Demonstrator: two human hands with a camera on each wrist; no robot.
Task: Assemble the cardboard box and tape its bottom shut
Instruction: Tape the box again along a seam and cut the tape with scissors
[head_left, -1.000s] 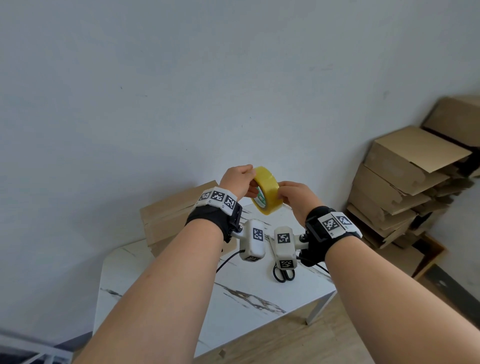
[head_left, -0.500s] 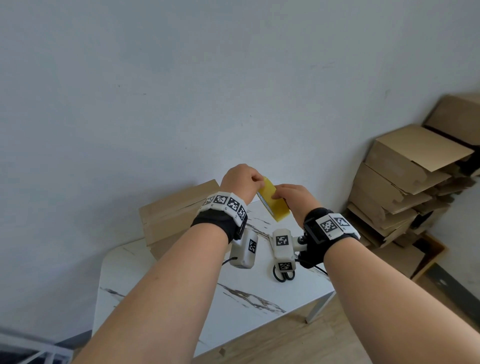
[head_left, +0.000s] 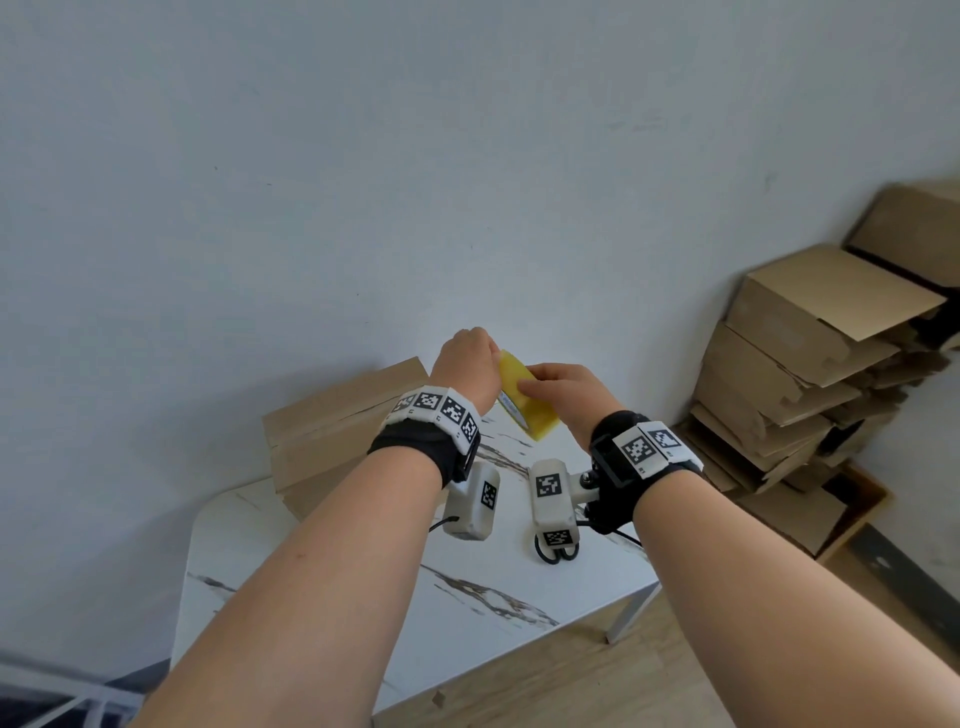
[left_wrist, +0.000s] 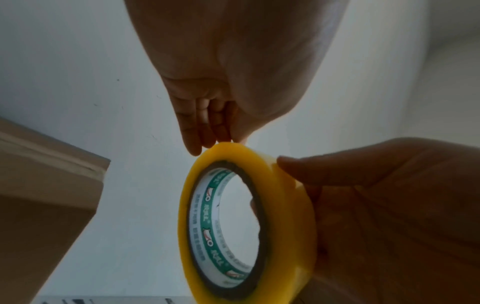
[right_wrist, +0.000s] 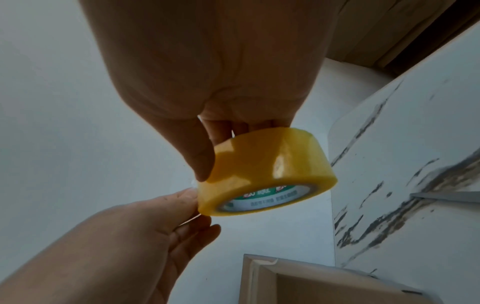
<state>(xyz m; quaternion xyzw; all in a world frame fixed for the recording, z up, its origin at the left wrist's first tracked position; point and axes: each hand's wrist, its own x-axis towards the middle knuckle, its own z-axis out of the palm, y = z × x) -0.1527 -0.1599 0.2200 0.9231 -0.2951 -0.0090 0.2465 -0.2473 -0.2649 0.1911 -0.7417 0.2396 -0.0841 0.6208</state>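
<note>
A yellow tape roll (head_left: 525, 402) hangs in the air above the table, held between both hands. My right hand (head_left: 553, 387) grips it, thumb on the outer band and fingers behind, as the right wrist view shows on the roll (right_wrist: 267, 172). My left hand (head_left: 467, 364) pinches at the roll's upper rim with thumb and fingertips (left_wrist: 205, 135); the roll's green-and-white core (left_wrist: 207, 226) faces the left wrist camera. The cardboard box (head_left: 332, 431) lies on the table's far left against the wall, behind my left wrist.
The white marble table (head_left: 311, 597) carries black-handled scissors (head_left: 556, 553) under my right wrist camera. A pile of several cardboard boxes (head_left: 795, 374) stands on the floor at the right by the wall. Wooden floor shows beyond the table's near edge.
The roll has turned from showing its open core to lying nearly edge-on. My left hand has shifted up onto the roll's rim, and both hands stay on it.
</note>
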